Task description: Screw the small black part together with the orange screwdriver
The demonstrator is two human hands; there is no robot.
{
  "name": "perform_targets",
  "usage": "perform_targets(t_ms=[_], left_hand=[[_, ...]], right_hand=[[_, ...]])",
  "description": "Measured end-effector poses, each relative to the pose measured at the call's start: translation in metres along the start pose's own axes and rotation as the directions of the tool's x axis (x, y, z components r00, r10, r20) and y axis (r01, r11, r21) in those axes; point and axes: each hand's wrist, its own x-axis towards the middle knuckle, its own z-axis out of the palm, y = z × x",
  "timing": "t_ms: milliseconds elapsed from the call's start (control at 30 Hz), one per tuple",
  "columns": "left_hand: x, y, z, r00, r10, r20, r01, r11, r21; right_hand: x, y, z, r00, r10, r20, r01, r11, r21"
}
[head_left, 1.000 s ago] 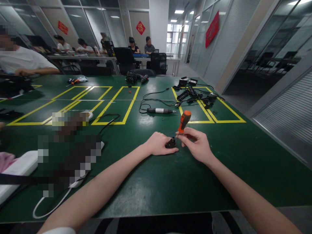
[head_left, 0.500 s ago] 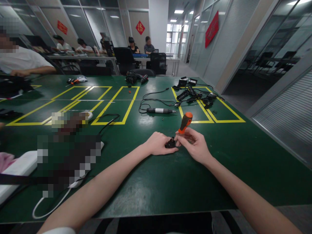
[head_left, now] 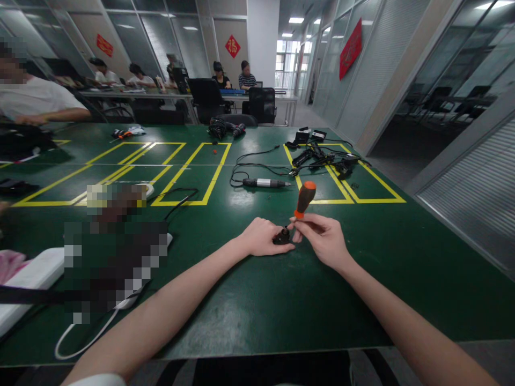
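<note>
My left hand [head_left: 263,237] rests on the green table, its thumb and fingers closed round a small black part [head_left: 282,236]. Just right of it, my right hand [head_left: 322,238] pinches an orange and dark grey screwdriver [head_left: 306,199] low on its handle. The handle points up and leans slightly right. Its shaft and tip are hidden or too small to make out near the black part. Beyond both hands lies a grey and black electric screwdriver [head_left: 265,183] with its cord.
Black parts and cables [head_left: 322,155] lie at the back right. A corded power tool [head_left: 225,128] sits at the far edge. To my left are a white power strip [head_left: 30,284] and blurred-out items. Yellow tape [head_left: 217,174] marks the green table [head_left: 225,321]. A co-worker [head_left: 40,102] sits at the far left.
The screwdriver handle has tipped a little to the left and stands more upright. My right hand's fingers have shifted slightly on it. My left hand has kept its place on the black part.
</note>
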Motion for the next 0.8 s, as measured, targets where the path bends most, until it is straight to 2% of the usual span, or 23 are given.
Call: perform_targets(t_ms=[167,400,667,800], left_hand=[[-0.0001,-0.0001,0.0007,1.000,-0.007,-0.004,0.007,1.000,0.000],[-0.0003,-0.0005,0.0009,1.000,0.007,-0.016,-0.007,1.000,-0.003],[-0.0006,-0.0017,0.0031,1.000,0.001,-0.020,-0.001,1.000,0.000],[-0.0001,-0.0012,0.0024,1.000,0.003,-0.017,-0.003,1.000,0.005]], right_hand=[[-0.0031,0.0023,0.0007,1.000,-0.004,0.016,0.003,0.997,0.074],[0.0001,-0.0015,-0.0010,1.000,-0.003,0.003,0.003,0.999,0.037],[0.0015,0.0026,0.0005,0.999,0.033,0.022,-0.037,0.984,0.172],[0.0016,-0.0011,0.0004,1.000,0.015,-0.002,-0.015,0.994,0.105]])
